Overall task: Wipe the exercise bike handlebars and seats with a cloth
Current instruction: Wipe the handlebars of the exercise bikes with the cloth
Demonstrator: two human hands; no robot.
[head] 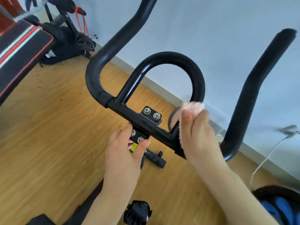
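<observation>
The black exercise bike handlebars (103,59) fill the middle of the head view, with a curved centre loop (191,69) and two upswept side grips. My right hand (198,135) is shut on a pale pink fluffy cloth (193,108), pressed against the base of the loop's right leg where it meets the crossbar. My left hand (125,151) holds the clamp bracket (138,137) with its silver bolts under the crossbar, thumb on one side and fingers on the other. No bike seat is in sight.
A wooden floor (48,119) lies below. A striped red, white and black bench (17,47) and another black exercise machine (65,39) stand at the upper left. A white cable (266,158) runs along the pale wall at the right. A blue and black object (279,207) sits bottom right.
</observation>
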